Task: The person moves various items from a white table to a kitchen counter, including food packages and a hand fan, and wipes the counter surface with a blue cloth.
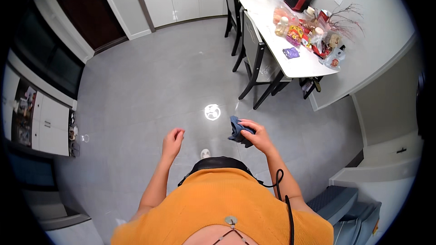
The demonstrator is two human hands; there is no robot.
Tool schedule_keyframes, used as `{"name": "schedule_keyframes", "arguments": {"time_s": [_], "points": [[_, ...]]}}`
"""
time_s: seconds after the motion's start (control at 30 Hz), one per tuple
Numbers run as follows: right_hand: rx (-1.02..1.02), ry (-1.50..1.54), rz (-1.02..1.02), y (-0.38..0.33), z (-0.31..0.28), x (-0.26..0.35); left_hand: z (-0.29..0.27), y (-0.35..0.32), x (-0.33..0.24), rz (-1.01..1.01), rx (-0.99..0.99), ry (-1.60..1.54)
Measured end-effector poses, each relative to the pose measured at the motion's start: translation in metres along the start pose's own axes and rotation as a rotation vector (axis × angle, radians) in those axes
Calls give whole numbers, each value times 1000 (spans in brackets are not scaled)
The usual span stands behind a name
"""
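My right hand [255, 135] grips a crumpled dark blue cloth [239, 131] in front of my body, above the grey floor. The thumb and fingers press into its right side, and folds of it hang out toward the left. To the left, at about the same height, my left hand [173, 143] is raised with its fingers curled together. Nothing shows in it, and it touches nothing. A gap of floor separates the two hands, with the tip of a white shoe [205, 153] below.
A white table [268, 18] bearing snack packs and bottles stands ahead right, with dark chairs [254, 47] on its left side. White cabinets [181, 0] line the far wall. A shoe cabinet [50, 124] is at left, a blue-grey padded seat [334, 202] at lower right. A black cable [289, 218] hangs by my right arm.
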State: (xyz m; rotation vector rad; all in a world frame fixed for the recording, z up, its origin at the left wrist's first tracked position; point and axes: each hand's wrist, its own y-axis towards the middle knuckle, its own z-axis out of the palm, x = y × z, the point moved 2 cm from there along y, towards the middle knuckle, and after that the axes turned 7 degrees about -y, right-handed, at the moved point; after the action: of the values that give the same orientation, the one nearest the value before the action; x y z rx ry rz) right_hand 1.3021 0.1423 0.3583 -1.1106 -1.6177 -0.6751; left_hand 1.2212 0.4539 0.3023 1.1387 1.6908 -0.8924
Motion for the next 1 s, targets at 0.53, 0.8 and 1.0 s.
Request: {"name": "schedule_keyframes", "arguments": {"time_s": [0.53, 0.8, 1.0], "points": [[-361, -3, 80, 23, -216, -85, 247, 131, -82, -66, 363, -242], [-397, -235, 50, 28, -351, -170, 391, 149, -119, 5, 388, -203], [-482, -269, 70, 51, -418, -207, 446, 168, -130, -28, 418, -128]]}}
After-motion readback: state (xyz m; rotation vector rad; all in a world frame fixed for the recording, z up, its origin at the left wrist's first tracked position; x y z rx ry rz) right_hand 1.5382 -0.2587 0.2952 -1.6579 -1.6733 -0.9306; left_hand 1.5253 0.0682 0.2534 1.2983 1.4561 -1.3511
